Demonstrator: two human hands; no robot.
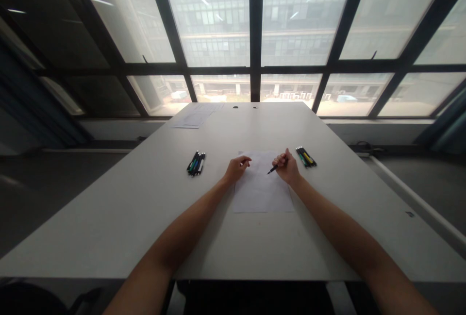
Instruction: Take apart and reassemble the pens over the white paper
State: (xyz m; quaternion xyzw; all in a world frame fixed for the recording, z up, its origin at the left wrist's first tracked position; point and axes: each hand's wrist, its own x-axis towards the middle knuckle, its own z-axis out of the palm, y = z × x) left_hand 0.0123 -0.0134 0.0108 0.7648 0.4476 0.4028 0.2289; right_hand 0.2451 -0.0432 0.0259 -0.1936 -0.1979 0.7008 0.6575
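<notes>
- The right hand is holding a dark pen, its fingers curling in and clamping on the shaft.
- The pen is running through that fist and sticking out on the left side, its end slanting down to the near left, over the right part of a white paper sheet; whether the end is touching the sheet, I cannot tell.
- The left hand is resting at the sheet's left edge, its fingers bending loosely toward the right; whether thumb and fingertips are meeting, I cannot tell.
- The pen is lying to the right of the left fingers, well clear of them.
- The sheet is lying flat on a white table, spreading under and between both hands.
- A left pen bunch is lying to the left of the left hand, well apart from it.
- A right pen bunch is lying just right of the right hand, a yellow one showing among the dark ones.
- Farther off, printed papers are lying at the table's far left, before tall windows.
</notes>
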